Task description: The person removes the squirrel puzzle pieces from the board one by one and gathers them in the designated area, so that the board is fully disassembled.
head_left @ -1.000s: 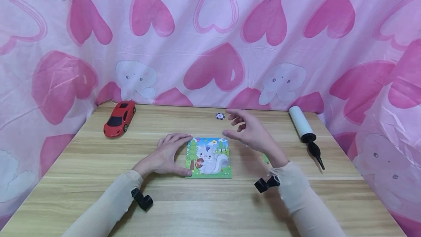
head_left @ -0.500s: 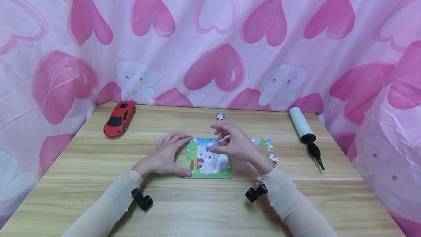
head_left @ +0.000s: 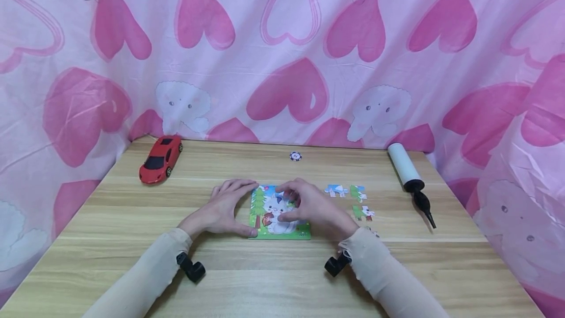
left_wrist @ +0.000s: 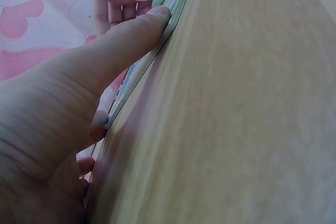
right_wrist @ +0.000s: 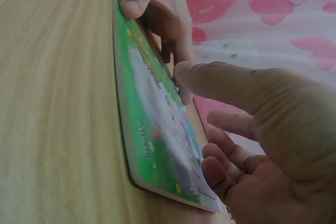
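A square jigsaw puzzle [head_left: 282,232] with a white squirrel on green ground lies flat at mid-table. My left hand [head_left: 220,207] holds it from the left, thumb on the near corner and fingertips at the far corner. In the left wrist view that thumb [left_wrist: 142,30] rests along its edge. My right hand [head_left: 313,205] hovers over the right half, covering part of the picture. Seen from the right wrist, its thumb [right_wrist: 226,82] and loosely bent fingers stand apart with nothing visible between them. Several loose puzzle pieces [head_left: 336,191] lie right of the puzzle, one partly behind my right wrist.
A red toy car [head_left: 161,160] stands at the back left. A small round poker chip [head_left: 295,156] lies near the back edge. At the right is a white hand pump [head_left: 403,165] with a black nozzle. A pink heart-patterned curtain [head_left: 287,87] hangs around the table.
My right hand has come from the right and back to over the puzzle and lowered, uncovering the loose pieces at the right. My left hand has stayed in place.
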Demonstrator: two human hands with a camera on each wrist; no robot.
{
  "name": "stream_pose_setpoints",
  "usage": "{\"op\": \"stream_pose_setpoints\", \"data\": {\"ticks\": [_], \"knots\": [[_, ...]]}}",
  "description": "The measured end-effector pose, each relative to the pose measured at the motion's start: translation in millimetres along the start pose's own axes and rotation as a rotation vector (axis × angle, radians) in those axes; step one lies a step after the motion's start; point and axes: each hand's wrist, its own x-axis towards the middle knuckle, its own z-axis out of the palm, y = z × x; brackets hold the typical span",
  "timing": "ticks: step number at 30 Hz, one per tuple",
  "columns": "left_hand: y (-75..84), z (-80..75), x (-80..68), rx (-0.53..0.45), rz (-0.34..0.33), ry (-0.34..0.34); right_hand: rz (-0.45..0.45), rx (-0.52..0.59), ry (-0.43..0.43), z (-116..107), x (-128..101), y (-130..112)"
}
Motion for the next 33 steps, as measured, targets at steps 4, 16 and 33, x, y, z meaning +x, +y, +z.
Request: {"op": "stream_pose_setpoints", "data": {"ticks": [4,16,33], "knots": [[0.4,0.1,0.4,-0.001,0.001,0.000,-0.016,-0.058,-0.007,2.6,-0.1,2.2],[1.3,0.0,0.5,-0.016,-0.007,-0.002,-0.051,-0.127,-0.030,4.0,0.8,7.3],[-0.2,1.4,0.4,-0.010,-0.001,0.009,-0.084,-0.050,-0.049,4.8,2.5,5.2]]}}
